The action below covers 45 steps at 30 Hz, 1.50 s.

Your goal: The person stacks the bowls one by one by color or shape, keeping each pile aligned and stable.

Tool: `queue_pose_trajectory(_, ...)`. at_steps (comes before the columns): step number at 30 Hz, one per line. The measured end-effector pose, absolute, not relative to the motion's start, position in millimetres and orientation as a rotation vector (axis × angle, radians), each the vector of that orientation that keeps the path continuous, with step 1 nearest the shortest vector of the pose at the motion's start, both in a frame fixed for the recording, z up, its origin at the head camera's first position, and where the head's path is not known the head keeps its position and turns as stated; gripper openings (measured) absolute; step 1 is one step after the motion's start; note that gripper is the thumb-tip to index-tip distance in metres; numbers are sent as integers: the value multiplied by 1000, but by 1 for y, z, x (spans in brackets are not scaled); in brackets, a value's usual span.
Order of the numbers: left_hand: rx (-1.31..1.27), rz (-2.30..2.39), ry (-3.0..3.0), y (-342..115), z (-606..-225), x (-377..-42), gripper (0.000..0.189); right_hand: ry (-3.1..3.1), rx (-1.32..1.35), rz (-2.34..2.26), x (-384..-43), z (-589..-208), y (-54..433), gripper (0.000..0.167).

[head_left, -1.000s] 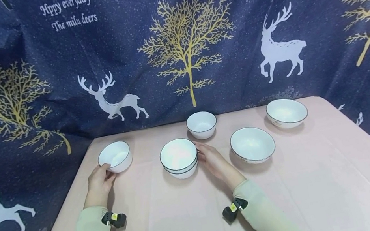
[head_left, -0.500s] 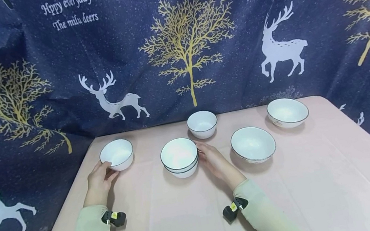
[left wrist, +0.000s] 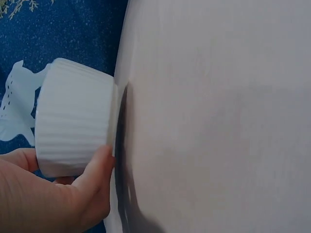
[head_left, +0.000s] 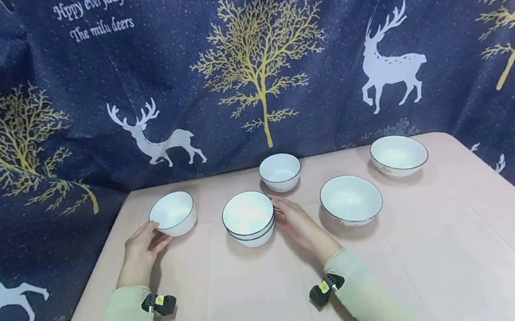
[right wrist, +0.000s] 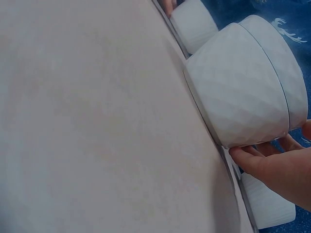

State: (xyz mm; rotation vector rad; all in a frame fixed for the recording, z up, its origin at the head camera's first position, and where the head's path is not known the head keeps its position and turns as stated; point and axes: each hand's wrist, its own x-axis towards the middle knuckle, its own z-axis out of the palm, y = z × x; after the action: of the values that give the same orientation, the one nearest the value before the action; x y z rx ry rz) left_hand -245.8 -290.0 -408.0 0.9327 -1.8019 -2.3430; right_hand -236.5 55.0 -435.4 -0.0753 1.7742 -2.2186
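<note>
At the left of the table, my left hand point(head_left: 141, 251) grips the near-left side of a small white bowl point(head_left: 177, 217) with a dark rim. In the left wrist view this bowl point(left wrist: 73, 121) shows ribbed sides, its base close to the cloth, with fingers low on its wall. Two nested white bowls point(head_left: 249, 217) stand upright in the middle. My right hand point(head_left: 299, 225) holds this stack at its right side. The right wrist view shows faceted walls on the stacked bowls point(right wrist: 238, 92) and fingers along their side; part of the thumb is cut off by the frame.
Behind the stack stands another small white bowl point(head_left: 281, 173). Two wider bowls are on the right, one nearer bowl point(head_left: 351, 201) and one farther bowl point(head_left: 399, 156). A pale pink cloth point(head_left: 254, 305) covers the table; a dark blue printed curtain point(head_left: 233, 131) hangs behind it.
My left hand has moved its bowl a little to the right, toward the stack. The right hand and the other bowls have stayed in place.
</note>
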Motion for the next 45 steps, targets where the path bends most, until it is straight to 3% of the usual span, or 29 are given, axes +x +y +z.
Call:
queue_pose_trajectory(29,569,-2588,-1772,-253,-375,-231,58,1762,-93,-2227,-236,-436,56,49)
queue_pose_trajectory(34,451,-2676,-1692,-244,-364,-224,46,1739,-99,-2248,-237,-434,55,48)
queue_pose_trajectory(41,361,-2695,-1661,-233,-357,-222,16,1746,-95,-2233,-236,-434,55,49)
queue_pose_trajectory(45,312,-2704,-1659,-226,-353,-220,20,1754,-101,-2224,-236,-436,56,49)
